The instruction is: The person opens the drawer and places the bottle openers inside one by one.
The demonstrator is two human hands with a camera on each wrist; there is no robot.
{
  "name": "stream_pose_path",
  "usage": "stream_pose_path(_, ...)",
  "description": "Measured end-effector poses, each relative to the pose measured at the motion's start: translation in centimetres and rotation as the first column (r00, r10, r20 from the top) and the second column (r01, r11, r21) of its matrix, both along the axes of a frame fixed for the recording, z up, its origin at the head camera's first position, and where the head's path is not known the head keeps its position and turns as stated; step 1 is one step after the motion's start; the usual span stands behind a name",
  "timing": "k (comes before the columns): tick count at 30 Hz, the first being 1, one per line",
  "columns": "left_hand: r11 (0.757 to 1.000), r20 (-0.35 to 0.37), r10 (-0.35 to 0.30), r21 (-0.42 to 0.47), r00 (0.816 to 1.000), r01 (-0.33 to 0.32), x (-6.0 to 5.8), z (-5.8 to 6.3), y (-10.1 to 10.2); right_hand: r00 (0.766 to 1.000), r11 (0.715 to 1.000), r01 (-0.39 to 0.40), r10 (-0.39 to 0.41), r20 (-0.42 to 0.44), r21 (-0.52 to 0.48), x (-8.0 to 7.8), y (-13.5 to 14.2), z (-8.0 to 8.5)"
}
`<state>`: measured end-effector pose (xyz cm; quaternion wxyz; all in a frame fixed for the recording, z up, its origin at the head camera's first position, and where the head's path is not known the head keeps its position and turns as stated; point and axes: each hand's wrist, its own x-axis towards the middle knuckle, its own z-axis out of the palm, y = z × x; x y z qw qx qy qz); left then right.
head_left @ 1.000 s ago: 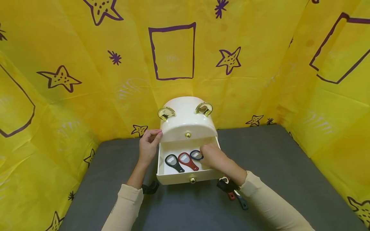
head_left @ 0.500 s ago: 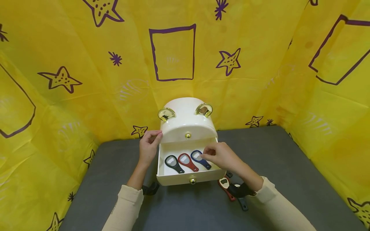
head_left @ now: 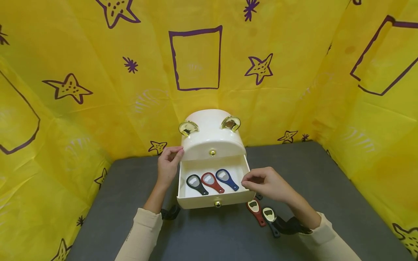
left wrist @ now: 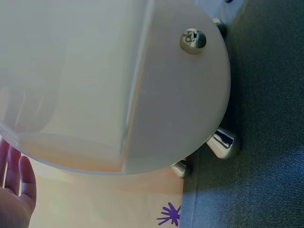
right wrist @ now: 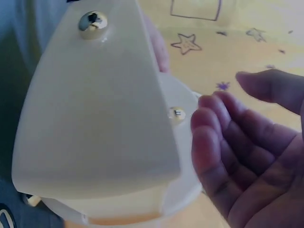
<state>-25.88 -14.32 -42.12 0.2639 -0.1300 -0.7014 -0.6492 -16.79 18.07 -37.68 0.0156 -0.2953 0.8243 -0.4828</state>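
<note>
Nothing is held by the released right grip, its fingers loosely bent beside the pulled-out white plastic drawer. To its left, a black teardrop-shaped opener, a red teardrop-shaped opener and a blue teardrop-shaped opener are lined up, apparently spaced for neatness. The glossy white gold-eared box is touched by the relaxed left grip, probably for steadiness. Nearer the wearer than the right grip, a second red opener is left on the grey surface.

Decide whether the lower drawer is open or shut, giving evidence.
Open: the lower drawer juts from the white box, showing three bottle openers inside.
</note>
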Motion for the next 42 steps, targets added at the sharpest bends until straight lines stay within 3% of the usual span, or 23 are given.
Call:
stream_pose_path(5,1.0,-0.003,0.006,-0.006,1.0,-0.006,-0.1,-0.2,0.0,0.995,0.992,-0.098,0.097,-0.024,-0.079,0.9,0.5,0.0)
stream_pose_path(10,1.0,0.007,0.007,-0.005,1.0,-0.007,0.0,0.1,0.1,0.985,0.981,-0.172,0.172,-0.005,-0.088,1.8,0.2,-0.7)
stream_pose_path(12,1.0,0.006,0.006,-0.01,1.0,-0.006,0.3,0.4,0.2,0.971,0.968,-0.238,0.24,0.019,-0.078,2.1,0.0,-1.1)
stream_pose_path(17,1.0,-0.006,0.008,-0.006,1.0,-0.008,0.0,0.1,0.1,0.907,0.928,-0.363,0.372,0.195,-0.083,2.8,-0.9,-3.3)
stream_pose_path(23,1.0,0.0,0.006,0.004,1.0,-0.006,-0.3,-0.2,0.0,0.9,0.967,-0.201,0.245,0.361,-0.154,3.6,-3.0,-6.9)
stream_pose_path(28,1.0,0.01,-0.004,0.009,1.0,0.004,0.4,0.6,0.3,0.896,0.971,-0.039,0.139,0.422,-0.235,4.3,-4.9,-8.9)
stream_pose_path(33,1.0,0.008,-0.011,-0.002,1.0,0.011,1.5,2.0,0.8,0.892,0.951,0.045,0.1,0.441,-0.307,4.8,-6.5,-9.5)
stream_pose_path(42,1.0,-0.001,0.0,-0.005,1.0,0.0,1.7,2.1,0.9,0.879,0.923,0.137,0.055,0.474,-0.36,5.2,-8.1,-9.7)
